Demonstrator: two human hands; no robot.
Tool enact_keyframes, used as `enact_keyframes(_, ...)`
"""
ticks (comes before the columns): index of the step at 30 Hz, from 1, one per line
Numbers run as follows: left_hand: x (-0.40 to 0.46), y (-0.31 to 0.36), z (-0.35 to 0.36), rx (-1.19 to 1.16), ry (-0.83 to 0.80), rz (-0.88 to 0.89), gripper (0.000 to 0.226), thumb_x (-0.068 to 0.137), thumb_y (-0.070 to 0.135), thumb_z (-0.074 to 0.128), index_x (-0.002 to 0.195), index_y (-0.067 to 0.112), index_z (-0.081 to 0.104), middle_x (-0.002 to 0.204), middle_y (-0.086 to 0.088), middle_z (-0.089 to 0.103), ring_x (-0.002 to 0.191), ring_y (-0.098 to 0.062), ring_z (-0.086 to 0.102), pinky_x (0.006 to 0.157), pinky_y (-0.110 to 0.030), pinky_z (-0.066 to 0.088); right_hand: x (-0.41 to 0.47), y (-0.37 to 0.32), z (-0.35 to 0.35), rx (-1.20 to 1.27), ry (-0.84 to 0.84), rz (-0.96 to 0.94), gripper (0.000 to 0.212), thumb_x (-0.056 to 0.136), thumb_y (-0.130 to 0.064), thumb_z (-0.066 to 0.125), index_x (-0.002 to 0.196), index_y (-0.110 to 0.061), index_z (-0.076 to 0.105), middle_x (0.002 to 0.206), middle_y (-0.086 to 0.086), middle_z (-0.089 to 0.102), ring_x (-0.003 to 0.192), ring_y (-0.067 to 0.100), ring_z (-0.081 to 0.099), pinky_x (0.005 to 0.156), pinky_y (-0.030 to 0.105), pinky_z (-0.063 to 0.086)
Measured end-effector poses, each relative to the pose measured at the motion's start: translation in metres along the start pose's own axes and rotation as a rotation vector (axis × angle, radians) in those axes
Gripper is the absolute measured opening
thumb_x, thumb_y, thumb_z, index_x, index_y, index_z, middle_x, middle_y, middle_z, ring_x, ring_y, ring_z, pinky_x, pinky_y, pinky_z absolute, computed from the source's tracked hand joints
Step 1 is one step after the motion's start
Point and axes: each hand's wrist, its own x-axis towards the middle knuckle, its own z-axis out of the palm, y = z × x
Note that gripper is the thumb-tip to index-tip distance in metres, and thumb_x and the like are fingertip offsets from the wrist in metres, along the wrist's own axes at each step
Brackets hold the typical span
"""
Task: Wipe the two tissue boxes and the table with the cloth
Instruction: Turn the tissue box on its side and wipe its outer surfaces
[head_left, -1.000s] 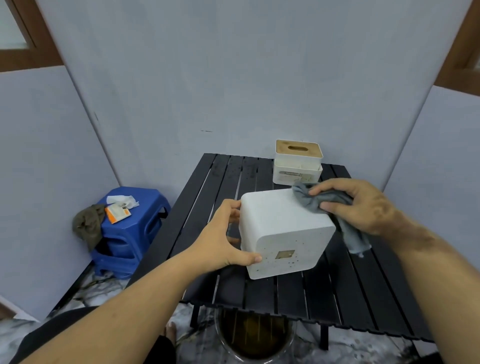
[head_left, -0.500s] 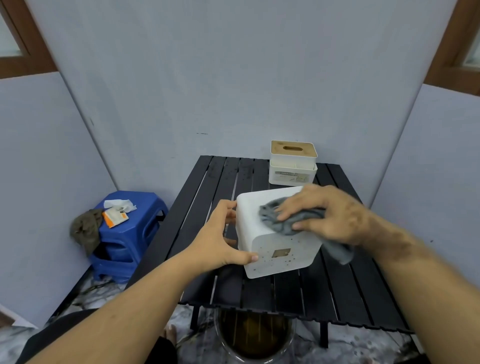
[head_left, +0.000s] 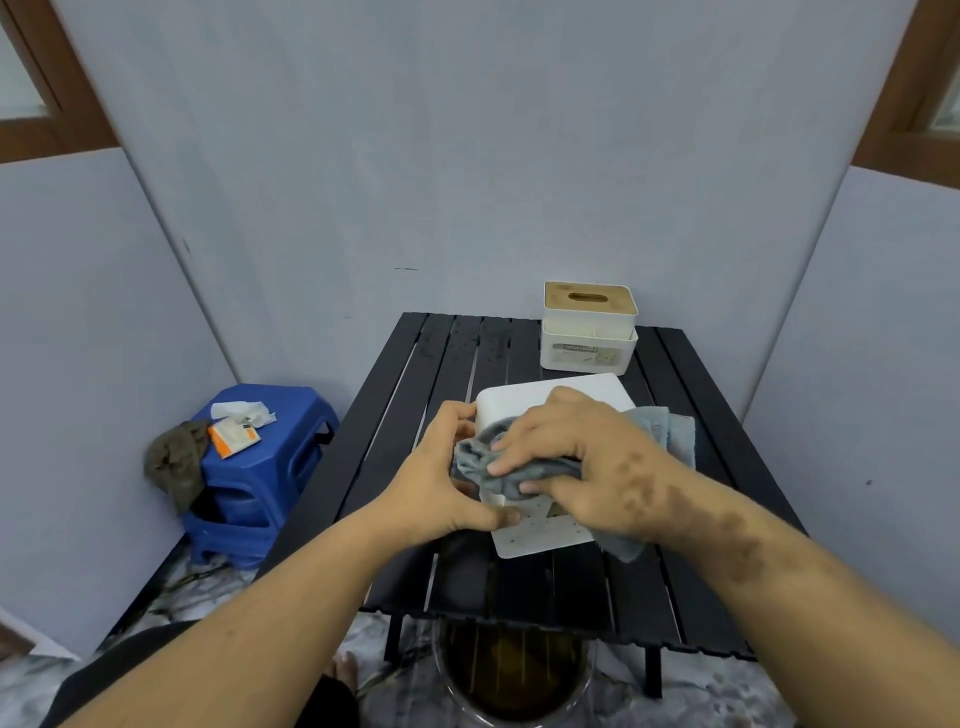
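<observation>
free: table (head_left: 452, 358) far-left slats | obstacle: rear tissue box (head_left: 588, 327) far-right

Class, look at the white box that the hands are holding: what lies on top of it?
On the white box lies the grey cloth, pressed down by the right hand. The left hand steadies its side. The surface beneath cloth and hand is hidden.
</observation>
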Motion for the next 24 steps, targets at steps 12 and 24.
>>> enact_keyframes(12, -0.001, -0.002, 0.000, 0.010, -0.003, -0.035, 0.095, 0.062, 0.025, 0.100, 0.126, 0.055, 0.037, 0.134, 0.022, 0.051, 0.129, 0.008, 0.046, 0.086, -0.023, 0.060, -0.018, 0.032, -0.053, 0.071, 0.050, 0.283, 0.046, 0.072, -0.003, 0.083, 0.094, -0.043, 0.077, 0.101, -0.025, 0.072, 0.102, 0.004, 0.062, 0.097, 0.030, 0.049)
enact_keyframes(24, -0.002, -0.001, 0.001, 0.043, 0.002, -0.056, 0.097, 0.064, 0.023, 0.099, 0.129, 0.054, 0.034, 0.135, 0.021, 0.049, 0.130, 0.009, 0.044, 0.087, -0.022, 0.058, 0.013, 0.042, -0.038, -0.034, 0.324, 0.555, 0.026, 0.087, 0.000, 0.068, 0.104, -0.018, 0.075, 0.111, -0.005, 0.068, 0.095, -0.004, 0.059, 0.078, -0.010, 0.031)
